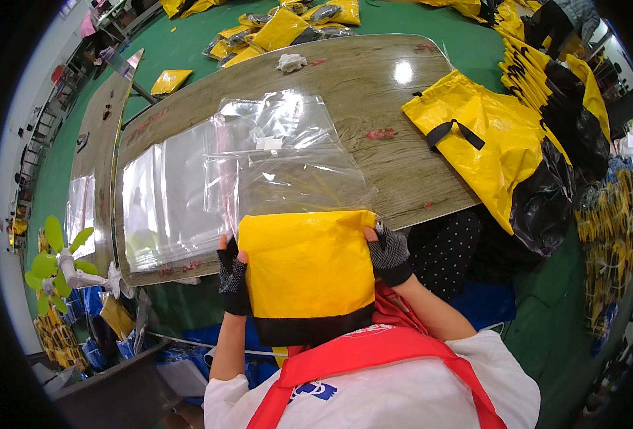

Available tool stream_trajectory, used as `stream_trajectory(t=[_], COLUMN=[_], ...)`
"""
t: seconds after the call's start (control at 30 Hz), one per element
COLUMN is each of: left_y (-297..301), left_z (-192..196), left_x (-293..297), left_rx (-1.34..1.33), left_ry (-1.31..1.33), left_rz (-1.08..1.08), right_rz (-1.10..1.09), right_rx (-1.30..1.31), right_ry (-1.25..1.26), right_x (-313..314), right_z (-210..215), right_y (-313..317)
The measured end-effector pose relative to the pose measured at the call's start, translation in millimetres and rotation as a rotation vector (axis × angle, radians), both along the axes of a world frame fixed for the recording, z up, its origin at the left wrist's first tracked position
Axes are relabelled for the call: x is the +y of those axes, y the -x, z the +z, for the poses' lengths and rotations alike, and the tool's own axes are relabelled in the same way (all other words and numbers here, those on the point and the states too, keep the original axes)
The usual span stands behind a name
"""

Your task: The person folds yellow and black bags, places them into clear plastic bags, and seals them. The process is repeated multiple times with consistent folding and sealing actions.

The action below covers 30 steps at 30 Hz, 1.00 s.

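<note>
I hold a folded yellow bag with a black bottom band [308, 275] upright in front of my chest. My left hand [231, 275], in a dark fingerless glove, grips its left edge. My right hand [388, 252], gloved the same way, grips its upper right edge. The bag's top edge meets the open mouth of a clear plastic sleeve [295, 179] that lies on the wooden table [374, 100] just beyond it.
A stack of clear plastic sleeves [166, 200] lies on the table's left part. Yellow and black bags [495, 150] are piled at the right edge, more [281, 32] on the green floor behind. A small white fan with green blades [62, 268] stands at the left.
</note>
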<state>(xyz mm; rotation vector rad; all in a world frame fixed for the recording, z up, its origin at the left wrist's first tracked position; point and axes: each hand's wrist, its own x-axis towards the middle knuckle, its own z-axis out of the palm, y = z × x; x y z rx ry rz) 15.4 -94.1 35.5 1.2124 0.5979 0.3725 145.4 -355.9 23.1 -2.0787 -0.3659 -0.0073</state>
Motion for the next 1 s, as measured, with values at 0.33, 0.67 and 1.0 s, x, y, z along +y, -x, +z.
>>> stream_trajectory(t=[0.33, 0.67, 1.0], left_y=[19.1, 1.3, -11.7], left_z=[-23.4, -22.2, 7.8], left_x=[33.3, 49.1, 26.9], left_rx=[0.107, 0.057, 0.031], left_ry=[0.023, -0.101, 0.27], left_rz=[-0.245, -0.238, -0.26], right_rz=[-0.153, 0.067, -0.061], right_rx=[-0.073, -0.02, 0.457], right_ry=[0.003, 0.096, -0.747], right_x=[-29.9, -8.8, -7.1], right_z=[3.5, -12.7, -2.8], right_y=[-17.4, 9.3, -23.1])
